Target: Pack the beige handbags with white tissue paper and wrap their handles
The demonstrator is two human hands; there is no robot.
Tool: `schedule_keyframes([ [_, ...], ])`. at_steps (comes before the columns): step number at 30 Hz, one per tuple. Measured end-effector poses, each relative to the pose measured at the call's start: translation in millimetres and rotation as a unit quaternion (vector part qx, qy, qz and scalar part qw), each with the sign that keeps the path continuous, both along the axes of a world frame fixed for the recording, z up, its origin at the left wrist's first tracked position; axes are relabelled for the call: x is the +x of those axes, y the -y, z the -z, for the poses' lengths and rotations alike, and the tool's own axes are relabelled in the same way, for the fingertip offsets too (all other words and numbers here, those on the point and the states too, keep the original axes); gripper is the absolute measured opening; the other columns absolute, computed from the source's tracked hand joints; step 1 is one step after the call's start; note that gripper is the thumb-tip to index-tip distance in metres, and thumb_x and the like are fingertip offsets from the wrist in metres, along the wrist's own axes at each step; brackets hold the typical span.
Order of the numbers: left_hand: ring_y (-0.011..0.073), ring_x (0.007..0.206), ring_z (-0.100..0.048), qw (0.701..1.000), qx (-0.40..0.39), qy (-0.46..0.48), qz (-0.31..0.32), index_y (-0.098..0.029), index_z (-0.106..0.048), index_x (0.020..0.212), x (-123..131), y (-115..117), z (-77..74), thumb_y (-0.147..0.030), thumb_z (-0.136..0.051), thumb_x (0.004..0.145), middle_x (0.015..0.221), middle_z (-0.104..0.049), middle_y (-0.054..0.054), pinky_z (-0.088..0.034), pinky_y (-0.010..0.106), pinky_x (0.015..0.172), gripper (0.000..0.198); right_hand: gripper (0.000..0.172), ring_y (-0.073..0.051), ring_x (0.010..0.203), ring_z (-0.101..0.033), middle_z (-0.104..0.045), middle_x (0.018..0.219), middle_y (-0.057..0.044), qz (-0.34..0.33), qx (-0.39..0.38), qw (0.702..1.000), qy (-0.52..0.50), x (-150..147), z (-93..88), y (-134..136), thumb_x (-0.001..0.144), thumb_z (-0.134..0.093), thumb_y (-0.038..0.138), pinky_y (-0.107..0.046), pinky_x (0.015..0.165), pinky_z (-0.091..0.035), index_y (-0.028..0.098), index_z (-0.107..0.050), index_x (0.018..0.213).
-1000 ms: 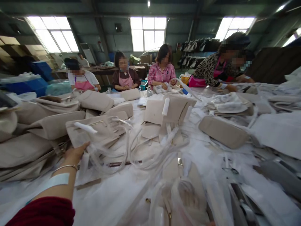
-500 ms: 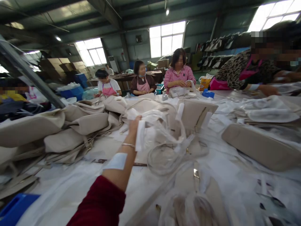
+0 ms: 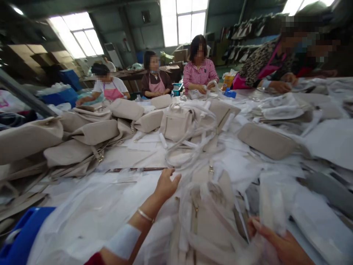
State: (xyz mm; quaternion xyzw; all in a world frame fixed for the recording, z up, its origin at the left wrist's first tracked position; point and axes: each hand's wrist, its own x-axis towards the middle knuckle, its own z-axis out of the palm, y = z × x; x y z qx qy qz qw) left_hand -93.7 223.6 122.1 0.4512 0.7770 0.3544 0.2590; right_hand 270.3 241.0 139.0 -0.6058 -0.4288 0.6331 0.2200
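The left hand [image 3: 167, 184], which half a second ago was reaching over the counter [image 3: 250, 95] with a beige bag in its grasp, is now drawn back nearer the body, its grip loose and empty, fingers and thumb spread apart beside the nearer bag [image 3: 211, 222]. The released bag [image 3: 175, 123] now sits upright toward the far middle, next to other beige bags. The right hand [image 3: 271, 235], out of view half a second ago, shows at lower right, its grip closed on translucent wrapping [image 3: 264, 209] just to the right of the nearer bag. That nearer bag lies in front of the body, smooth and leather-like, with a gold-toned zip and long straps sheathed in filmy white padding. A similar wrapped strap [image 3: 176, 163] loops in soft curves in front of the released bag. To the left, matte beige bags [image 3: 95, 132] slump in a heap, with rounded corners and folded flaps; to the right, a bag with an oblong, round-cornered base [image 3: 267, 141] lies on its side. Thin, crinkled white sheets [image 3: 91, 209] spread across the near left, beside a hard, glossy blue bin [image 3: 30, 228].
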Motion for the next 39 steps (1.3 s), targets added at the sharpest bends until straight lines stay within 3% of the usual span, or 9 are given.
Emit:
schedule_keyframes([
  [6,0.0329,0.113,-0.061,0.989,-0.111,0.101,0.014,-0.02,-0.057,0.126,52.2,134.9,13.5,-0.061,-0.058,0.075,0.125,-0.062,0.017,-0.052,0.046,0.091,0.065,0.04,-0.019,0.069,-0.061,-0.066,0.069,-0.007,-0.034,0.153,0.987,-0.037,-14.9,-56.9,10.4,0.08,-0.065,0.053,-0.029,0.066,-0.05,0.014,-0.07,0.071],
  [11,0.031,0.107,-0.062,0.999,0.039,0.01,-0.033,-0.021,-0.063,0.112,65.9,140.2,-25.0,-0.051,-0.059,0.077,0.112,-0.066,0.013,-0.052,0.044,0.089,0.046,0.032,-0.016,0.067,-0.06,-0.065,0.071,-0.004,-0.064,0.291,0.941,-0.16,-46.9,-130.5,12.8,0.084,-0.064,0.046,-0.028,0.063,-0.049,0.015,-0.071,0.083],
  [17,0.0253,0.078,-0.067,0.986,-0.006,0.141,0.088,-0.024,-0.07,0.086,87.4,149.4,-56.6,-0.055,-0.053,0.083,0.082,-0.072,0.006,-0.053,0.037,0.072,0.036,0.023,-0.019,0.077,-0.061,-0.062,0.079,-0.004,0.013,0.557,0.795,-0.241,-44.5,-213.3,53.4,0.09,-0.056,0.036,-0.034,0.076,-0.05,0.02,-0.072,0.085],
  [20,0.0305,0.101,-0.063,0.997,0.03,0.063,-0.019,-0.022,-0.071,0.092,81.3,157.2,-38.2,-0.051,-0.065,0.074,0.101,-0.071,0.009,-0.048,0.04,0.09,0.034,0.026,-0.022,0.09,-0.061,-0.063,0.086,-0.005,0.047,0.575,0.794,-0.188,-22.3,-198.0,80.0,0.09,-0.053,0.039,-0.04,0.092,-0.046,0.022,-0.071,0.084],
  [23,0.0332,0.097,-0.065,0.995,0.0,0.089,-0.039,-0.019,-0.071,0.084,68.9,167.4,-14.6,-0.052,-0.064,0.073,0.089,-0.072,0.01,-0.049,0.044,0.088,0.035,0.032,-0.025,0.111,-0.056,-0.066,0.109,-0.007,0.066,0.49,0.867,-0.061,2.3,-136.4,100.3,0.089,-0.054,0.049,-0.04,0.106,-0.037,0.022,-0.072,0.09],
  [27,0.0308,0.102,-0.066,0.98,-0.007,0.198,0.005,-0.019,-0.073,0.092,72.7,183.3,7.8,-0.058,-0.057,0.079,0.099,-0.074,0.009,-0.051,0.041,0.088,0.044,0.047,-0.028,0.127,-0.049,-0.065,0.124,-0.009,0.015,0.24,0.971,-0.001,18.6,-42.2,119.9,0.086,-0.056,0.056,-0.041,0.11,-0.034,0.02,-0.071,0.111],
  [30,0.0327,0.122,-0.056,0.972,0.012,0.232,-0.019,-0.016,-0.068,0.113,86.8,186.6,20.3,-0.054,-0.069,0.07,0.125,-0.066,0.013,-0.042,0.041,0.103,0.058,0.046,-0.026,0.114,-0.062,-0.072,0.111,-0.011,0.013,0.057,0.988,-0.145,14.0,-2.5,127.1,0.091,-0.051,0.049,-0.038,0.098,-0.049,0.017,-0.066,0.119],
  [34,0.0331,0.119,-0.057,0.968,0.034,0.241,-0.059,-0.007,-0.055,0.131,101.6,187.6,21.4,-0.042,-0.07,0.07,0.131,-0.06,0.019,-0.043,0.04,0.102,0.072,0.035,-0.023,0.095,-0.07,-0.075,0.096,-0.01,0.034,-0.002,0.958,-0.284,0.2,0.2,126.6,0.094,-0.048,0.035,-0.034,0.085,-0.057,0.014,-0.066,0.116],
  [39,0.0294,0.123,-0.055,0.966,0.127,0.199,-0.102,-0.016,-0.052,0.135,119.6,230.1,-11.7,-0.038,-0.065,0.075,0.133,-0.059,0.012,-0.04,0.038,0.106,0.065,0.04,-0.025,0.089,-0.072,-0.076,0.095,-0.01,-0.018,0.058,0.95,-0.306,3.2,-34.5,130.4,0.09,-0.057,0.042,-0.033,0.079,-0.058,0.015,-0.067,0.117],
])
